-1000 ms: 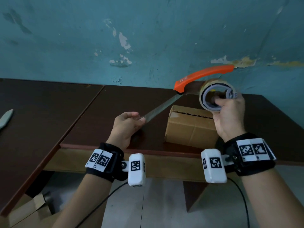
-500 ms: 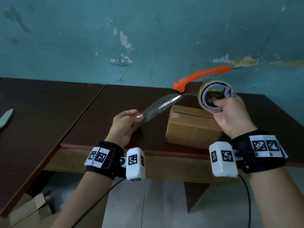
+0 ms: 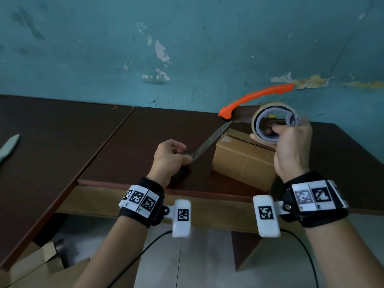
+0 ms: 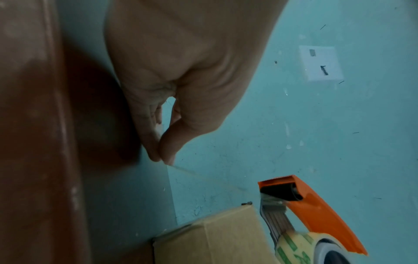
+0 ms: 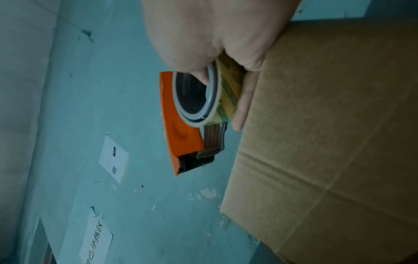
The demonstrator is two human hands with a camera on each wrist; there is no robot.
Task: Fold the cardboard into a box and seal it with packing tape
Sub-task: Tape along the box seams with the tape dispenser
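Note:
A small folded cardboard box (image 3: 245,161) stands on the dark brown table (image 3: 145,142) near its front edge. Above the box my right hand (image 3: 291,148) grips a tape dispenser by its roll (image 3: 270,123), fingers curled through the core; its orange cover (image 3: 255,96) arcs over the top. A clear tape strip (image 3: 209,140) runs from the dispenser's mouth down-left to my left hand (image 3: 170,156), which pinches its free end between thumb and fingers just above the table. The left wrist view shows the pinch (image 4: 162,157) and the dispenser mouth (image 4: 278,194). The box (image 5: 328,142) fills the right wrist view's right side.
A teal wall with peeling paint stands right behind the table. A second table (image 3: 41,163) adjoins on the left, with a pale flat object (image 3: 8,146) at its far left edge. Loose cardboard pieces (image 3: 37,265) lie on the floor below.
The tape strip has twisted from flat-on to edge-on, and my left hand has shifted slightly down and right. The right hand has tilted the roll a little.

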